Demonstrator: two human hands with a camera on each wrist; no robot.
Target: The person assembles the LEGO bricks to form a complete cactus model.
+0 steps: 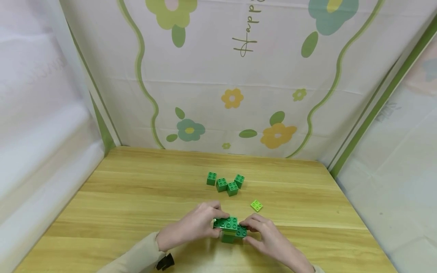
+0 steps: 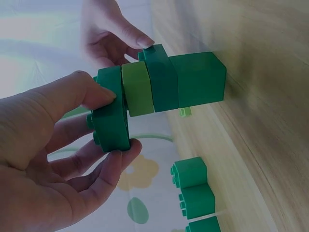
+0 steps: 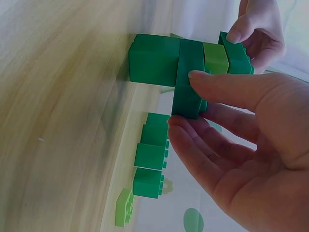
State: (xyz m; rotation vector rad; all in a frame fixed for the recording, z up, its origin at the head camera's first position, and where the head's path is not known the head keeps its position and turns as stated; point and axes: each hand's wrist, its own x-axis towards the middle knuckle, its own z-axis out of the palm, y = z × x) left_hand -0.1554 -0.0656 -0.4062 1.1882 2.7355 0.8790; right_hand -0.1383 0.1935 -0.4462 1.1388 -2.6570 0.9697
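Between the two hands stands a stack of toy building bricks. Its bottom is a green block (image 2: 200,79) on the table; above it sits a darker green long brick (image 3: 188,82), jutting to the right. A light green brick (image 2: 137,89) comes over that, topped by a long green brick (image 1: 227,223) that overhangs to the left. My left hand (image 1: 196,223) holds this top brick at its left end, thumb on one side and fingers on the other. With thumb and fingers my right hand (image 1: 269,237) pinches the jutting end of the darker brick.
Several loose green blocks (image 1: 222,185) stand farther back on the wooden table (image 1: 136,189), studs up. A thin light green brick (image 1: 256,205) lies behind the right hand. Flower-printed cloth (image 1: 205,68) rises behind the table. By the left sleeve is a black object (image 1: 165,261).
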